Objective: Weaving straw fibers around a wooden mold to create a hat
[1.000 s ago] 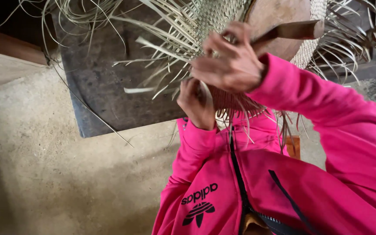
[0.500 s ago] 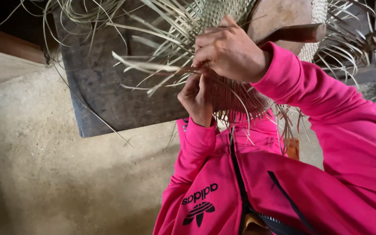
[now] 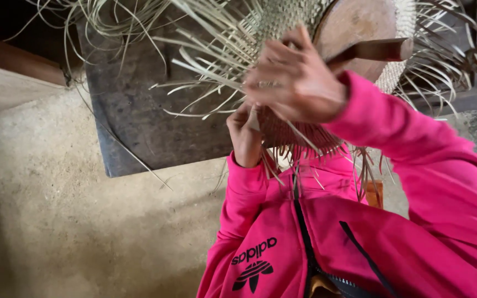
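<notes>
A half-woven straw piece (image 3: 282, 22) sat at the upper centre of the frame, draped over a round wooden block (image 3: 360, 27), with loose strands fanning out on all sides. The right hand (image 3: 299, 83) was curled around a few strands at the woven edge; the left hand (image 3: 245, 138), just below, pinched a strand between its fingertips. The straw looked light, springy and easily creased, best held near the tight weave. A dark wooden board (image 3: 139, 127) lay behind, with bare earthen floor (image 3: 84, 232) at lower left.
</notes>
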